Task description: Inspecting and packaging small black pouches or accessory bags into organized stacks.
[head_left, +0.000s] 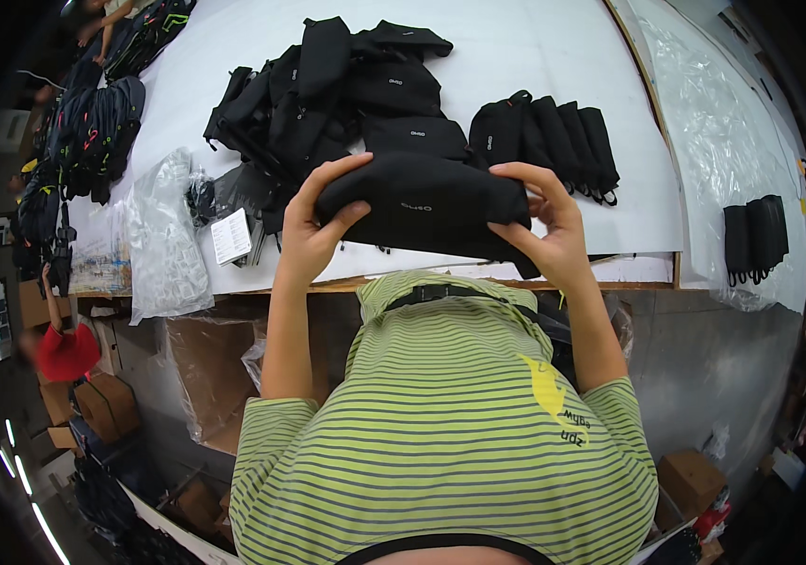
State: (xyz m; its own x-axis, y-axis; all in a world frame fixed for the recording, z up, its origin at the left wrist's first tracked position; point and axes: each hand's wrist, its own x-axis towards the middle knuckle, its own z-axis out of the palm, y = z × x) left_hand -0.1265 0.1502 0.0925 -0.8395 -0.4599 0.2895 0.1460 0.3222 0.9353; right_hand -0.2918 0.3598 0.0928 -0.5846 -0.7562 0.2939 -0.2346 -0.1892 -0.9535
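Note:
A black fabric pouch [422, 200] with a small pale print is stretched sideways between my hands, just above the table's near edge. My left hand [320, 212] grips its left end, thumb in front and fingers over the top. At the other end my right hand [546, 221] pinches it the same way. Behind it lies a loose heap of similar black pouches [323, 61]. To the right of the heap, several more pouches [553, 141] lie overlapped in a neat row.
Clear plastic bags [165, 240] and a stack of white printed cards [231, 237] lie on the white table [535, 47], left of me. More black pouches [756, 240] rest on plastic sheeting at far right. Backpacks [92, 137] are piled far left, near a person in red [67, 352].

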